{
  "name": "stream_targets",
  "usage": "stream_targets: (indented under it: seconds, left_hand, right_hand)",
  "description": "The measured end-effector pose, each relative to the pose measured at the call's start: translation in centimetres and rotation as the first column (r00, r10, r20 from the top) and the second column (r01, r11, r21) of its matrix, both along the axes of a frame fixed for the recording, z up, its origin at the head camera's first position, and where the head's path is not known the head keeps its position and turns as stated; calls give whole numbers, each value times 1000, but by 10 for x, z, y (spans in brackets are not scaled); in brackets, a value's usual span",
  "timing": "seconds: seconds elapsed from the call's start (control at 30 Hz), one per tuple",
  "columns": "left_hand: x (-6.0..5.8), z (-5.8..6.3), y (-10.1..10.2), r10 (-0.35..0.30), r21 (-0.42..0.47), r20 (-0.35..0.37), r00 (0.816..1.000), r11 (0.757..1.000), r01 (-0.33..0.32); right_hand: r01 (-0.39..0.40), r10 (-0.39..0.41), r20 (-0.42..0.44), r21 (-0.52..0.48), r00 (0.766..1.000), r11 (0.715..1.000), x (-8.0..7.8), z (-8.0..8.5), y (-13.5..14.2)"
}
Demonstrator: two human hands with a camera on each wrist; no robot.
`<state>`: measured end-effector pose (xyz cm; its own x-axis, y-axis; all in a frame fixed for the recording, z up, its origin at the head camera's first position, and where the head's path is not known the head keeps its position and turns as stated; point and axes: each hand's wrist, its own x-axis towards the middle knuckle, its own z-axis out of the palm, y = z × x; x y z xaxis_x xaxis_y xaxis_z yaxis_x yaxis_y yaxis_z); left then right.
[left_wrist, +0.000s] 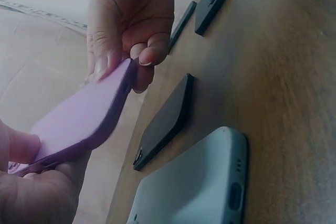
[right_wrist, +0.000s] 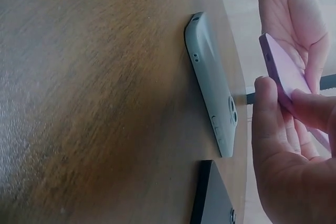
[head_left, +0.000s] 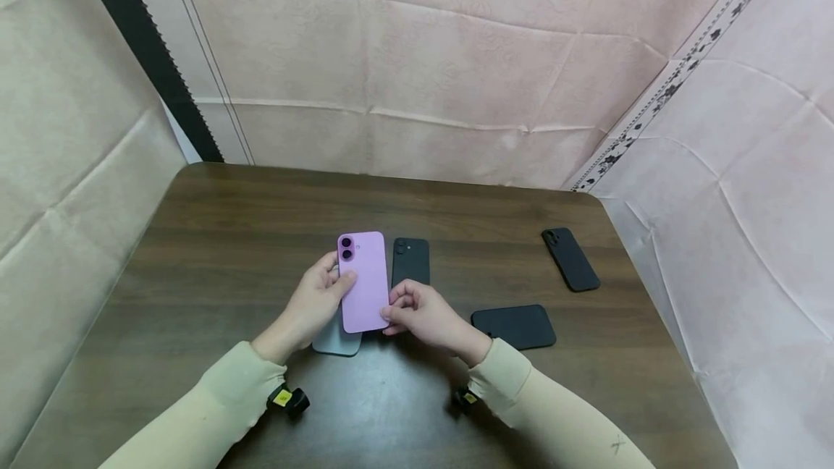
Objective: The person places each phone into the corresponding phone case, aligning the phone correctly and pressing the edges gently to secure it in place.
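Your left grip (head_left: 310,308) is clamping the purple phone (head_left: 366,284) by its side | your right grip (head_left: 430,318) is pinching its lower corner | it's hovering above the surface (head_left: 260,230), partly over the pale blue phone (head_left: 337,340) | you're wanting light, even pressure, thumbs off the lenses (head_left: 347,255)

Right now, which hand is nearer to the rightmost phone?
Right: the right hand is left of the rightmost phone, pinching the lilac phone; the left hand is farther left.
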<state>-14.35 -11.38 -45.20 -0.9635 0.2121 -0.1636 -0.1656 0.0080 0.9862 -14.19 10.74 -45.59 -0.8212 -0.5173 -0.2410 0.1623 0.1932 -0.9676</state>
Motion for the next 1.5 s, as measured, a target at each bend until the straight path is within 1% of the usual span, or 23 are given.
stream_targets:
  seconds: [0.07,0.2,0.3,0.37,0.4,0.47,0.53,0.57,0.6,0.73,0.87,0.93,1.0,1.1,1.2,1.23,1.33,1.5]
  left_hand:
    - [0,-1,0,1,7,-14,1000,1000,-1]
    - [0,-3,-1,10,-9,-15,1000,1000,-10]
    - [1,-4,-2,21,-18,8,1000,1000,-20]
    - [2,-4,-2,19,-15,22,1000,1000,-18]
    - [3,-4,-3,19,-19,30,999,1000,-18]
    - [5,-5,-3,16,-27,45,999,1000,-14]
    - [6,-6,-3,7,-31,59,998,999,-5]
    - [7,-6,-3,5,-35,65,998,999,-3]
    - [7,-7,-3,4,-33,69,998,999,-2]
    - [8,-9,-3,0,-23,62,998,1000,2]
    - [10,-10,-3,12,-27,59,998,1000,-11]
    - [10,-9,-2,13,-33,64,998,999,-11]
    - [11,-7,-2,13,-37,66,998,999,-10]
    - [12,-7,0,-1,-28,66,998,1000,3]
    - [12,-8,1,-12,-5,71,997,1000,13]
    - [12,-8,1,-12,3,75,997,1000,11]
    - [11,-11,2,-12,41,83,997,999,9]
    - [10,-13,3,-11,150,91,996,989,-2]
  right_hand:
    - [-2,2,-9,9,1000,1000,0,-3,0]
    - [-10,12,-50,48,999,999,-1,0,1]
    - [32,-23,-112,84,993,996,-5,2,4]
    - [90,-68,-180,116,981,989,-9,3,7]
    - [124,-89,-226,144,970,982,-12,4,8]
    - [197,-123,-312,219,942,956,-17,5,11]
    - [254,-130,-376,300,917,919,-23,6,14]
    - [276,-130,-396,339,909,899,-25,6,15]
    - [295,-128,-408,378,904,878,-28,7,16]
    - [352,-142,-419,483,897,802,-38,8,17]
    - [410,-127,-464,584,877,701,-49,5,11]
    - [430,-98,-488,634,867,643,-54,2,6]
    - [436,-69,-496,680,866,589,-58,-1,1]
    - [423,-17,-478,759,878,495,-62,-5,-4]
    - [398,27,-450,815,893,422,-64,-9,-7]
    - [392,37,-443,827,896,404,-64,-10,-7]
    - [378,59,-427,849,902,370,-65,-11,-9]
    - [355,95,-402,879,911,318,-67,-12,-11]
